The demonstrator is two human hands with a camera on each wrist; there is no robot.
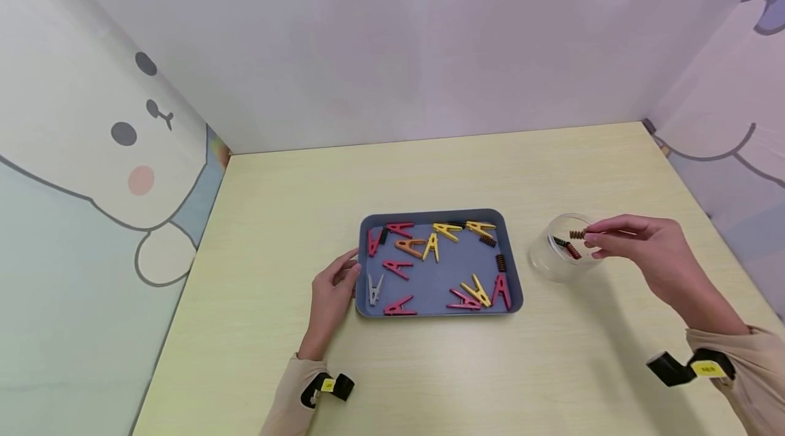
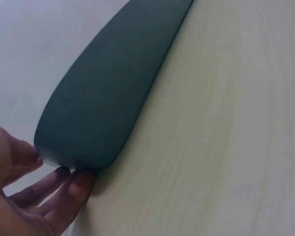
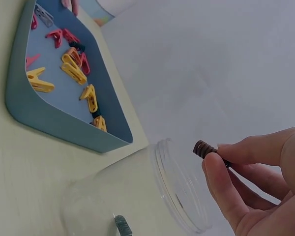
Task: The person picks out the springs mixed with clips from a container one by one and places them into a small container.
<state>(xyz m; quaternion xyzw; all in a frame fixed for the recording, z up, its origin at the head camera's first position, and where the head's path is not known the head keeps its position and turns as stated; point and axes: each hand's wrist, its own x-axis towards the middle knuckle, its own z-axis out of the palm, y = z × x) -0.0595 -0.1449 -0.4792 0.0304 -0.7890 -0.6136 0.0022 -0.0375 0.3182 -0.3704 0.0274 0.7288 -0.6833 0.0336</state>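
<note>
A brown coil spring (image 3: 204,149) is pinched between thumb and index finger of my right hand (image 1: 644,248), over the mouth of a clear jar (image 1: 546,262). Inside the jar lie a few springs, one dark green (image 3: 122,225) and one reddish (image 1: 573,251). My left hand (image 1: 331,296) holds the left end of a blue-grey tray (image 1: 517,293), its thumb and fingers against the end wall and rim. In the tray lie several small clips: red (image 1: 398,268), yellow (image 1: 431,247), orange (image 1: 409,246) and grey (image 1: 375,289). Dark springs (image 1: 501,263) lie among them.
Tray and jar stand on a pale wooden table (image 1: 294,204), the jar right of the tray. A plain white wall (image 1: 417,48) rises behind it. Side panels with cartoon drawings (image 1: 141,180) border the table left and right.
</note>
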